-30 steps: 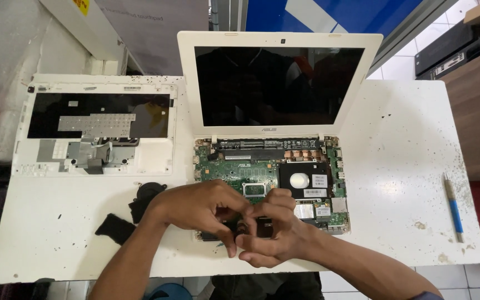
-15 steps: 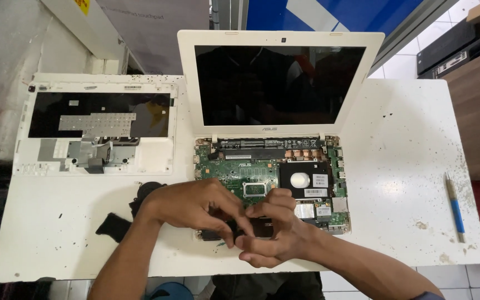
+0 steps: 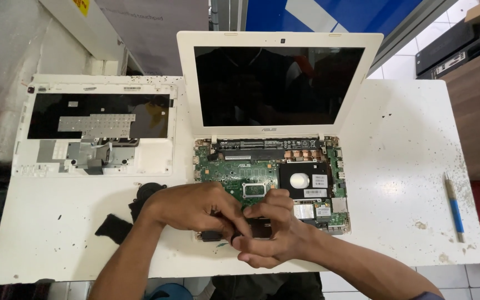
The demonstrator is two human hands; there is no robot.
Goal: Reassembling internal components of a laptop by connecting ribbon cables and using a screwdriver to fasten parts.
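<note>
Here, left hand (image 3: 193,208) and right hand (image 3: 270,233) pressed together over the front edge of an opened white laptop (image 3: 270,183), fingers curled narrow around a small dark part (image 3: 256,226) at the bare board (image 3: 240,178); exactly which hand grips it, hard to tell. Left of them, a black fan (image 3: 146,191), a dark scrap (image 3: 112,228) and the removed keyboard cover (image 3: 95,130) on the white surface (image 3: 401,166); far right, a blue pen (image 3: 454,206).

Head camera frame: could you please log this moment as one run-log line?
left hand: on black part | right hand: pinching same part | site: front edge of opened white laptop, green motherboard exposed | left: removed keyboard cover
</note>
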